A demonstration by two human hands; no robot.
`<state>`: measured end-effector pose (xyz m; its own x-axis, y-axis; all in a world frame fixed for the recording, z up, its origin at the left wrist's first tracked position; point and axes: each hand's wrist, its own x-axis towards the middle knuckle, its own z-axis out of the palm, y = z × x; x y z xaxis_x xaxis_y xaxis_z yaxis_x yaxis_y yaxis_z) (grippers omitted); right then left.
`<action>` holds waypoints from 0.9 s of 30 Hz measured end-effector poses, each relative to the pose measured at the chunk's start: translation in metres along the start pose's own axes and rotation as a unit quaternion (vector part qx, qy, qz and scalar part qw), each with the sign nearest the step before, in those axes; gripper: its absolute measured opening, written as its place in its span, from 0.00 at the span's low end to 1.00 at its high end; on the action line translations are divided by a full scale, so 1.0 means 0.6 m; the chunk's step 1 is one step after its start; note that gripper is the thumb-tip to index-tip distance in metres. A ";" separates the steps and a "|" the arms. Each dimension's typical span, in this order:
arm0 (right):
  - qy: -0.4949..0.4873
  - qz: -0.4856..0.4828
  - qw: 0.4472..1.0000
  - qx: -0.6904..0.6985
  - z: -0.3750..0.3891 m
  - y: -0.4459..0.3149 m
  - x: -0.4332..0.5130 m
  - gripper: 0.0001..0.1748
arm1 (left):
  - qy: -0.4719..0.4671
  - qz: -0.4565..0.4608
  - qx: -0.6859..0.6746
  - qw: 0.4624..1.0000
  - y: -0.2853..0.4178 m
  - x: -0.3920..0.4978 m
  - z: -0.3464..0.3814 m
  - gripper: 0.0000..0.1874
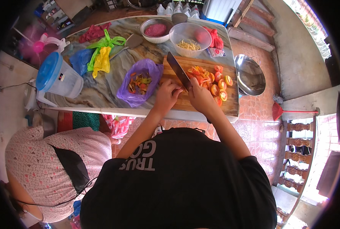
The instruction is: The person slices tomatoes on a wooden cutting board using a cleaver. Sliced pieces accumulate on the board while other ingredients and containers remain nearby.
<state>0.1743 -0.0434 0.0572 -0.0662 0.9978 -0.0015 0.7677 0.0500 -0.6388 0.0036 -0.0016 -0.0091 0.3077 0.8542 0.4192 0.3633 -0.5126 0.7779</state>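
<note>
My right hand (198,93) is closed round the handle of a broad-bladed kitchen knife (178,68), its blade pointing away over a wooden cutting board (174,75). Just left of the blade, my left hand (167,93) has its fingertips together on a small reddish piece of food (182,90), probably tomato. Cut tomato pieces (198,75) lie heaped to the right of the knife, and several halved tomatoes (222,84) are near the board's right side. A purple plastic bag (124,88) with vegetable scraps (140,83) stands open left of the board.
Behind the board are a clear plastic bowl (190,51) with pale strips and a white bowl (155,39) of reddish-pink food. A blue-lidded pitcher (69,81) and coloured plastic bags (102,61) are at left. A person (64,160) bends at my left; a metal wok (251,74) sits beyond the table's right edge.
</note>
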 end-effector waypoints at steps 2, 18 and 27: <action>-0.002 -0.006 1.000 -0.002 -0.011 -0.009 -0.011 0.11 | 0.000 -0.016 -0.027 1.000 -0.003 -0.001 0.005 0.06; -0.016 -0.010 1.000 0.006 0.019 -0.007 0.008 0.08 | 0.007 0.017 0.011 1.000 0.015 0.003 -0.003 0.04; 0.003 0.011 1.000 0.018 -0.003 -0.010 -0.002 0.08 | 0.034 0.039 0.040 0.998 -0.001 -0.002 0.005 0.06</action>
<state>0.1709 -0.0450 0.0626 -0.0453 0.9989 -0.0123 0.7456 0.0256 -0.6659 0.0059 -0.0029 -0.0115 0.2787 0.8141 0.5096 0.4098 -0.5806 0.7035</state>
